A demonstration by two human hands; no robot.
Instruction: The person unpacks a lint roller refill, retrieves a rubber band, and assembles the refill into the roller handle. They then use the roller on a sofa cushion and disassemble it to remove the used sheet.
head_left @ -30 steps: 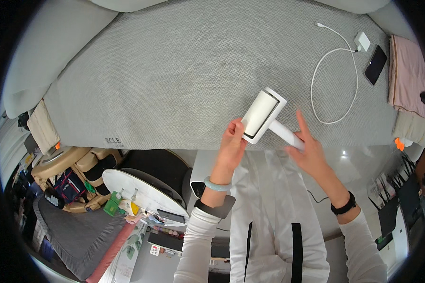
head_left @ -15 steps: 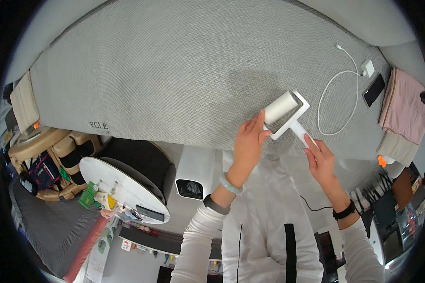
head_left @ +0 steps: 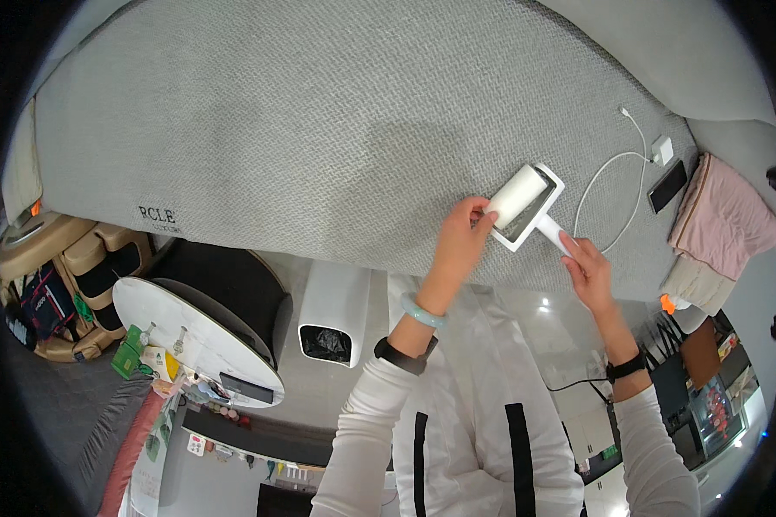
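A white lint roller (head_left: 517, 195) with a cylindrical sticky roll in a white frame is held above the grey textured sofa cover (head_left: 302, 112), close to its front edge. My right hand (head_left: 588, 271) is closed around the handle. At the roll's near left end, my left hand (head_left: 464, 237) has its thumb and fingers pinched on the roll. Whether a sheet edge is between those fingers is too small to tell.
Right of the roller lie a white charging cable (head_left: 588, 185), a white charger (head_left: 661, 151), a black phone (head_left: 667, 186) and a folded pink cloth (head_left: 724, 211). Below the sofa edge stand a white bin (head_left: 329, 312) with a black liner and a round white table (head_left: 194, 336).
My left fingers have gone from lying extended along the roll's end to a pinch there. The roller has shifted slightly, and the whole view has moved a little.
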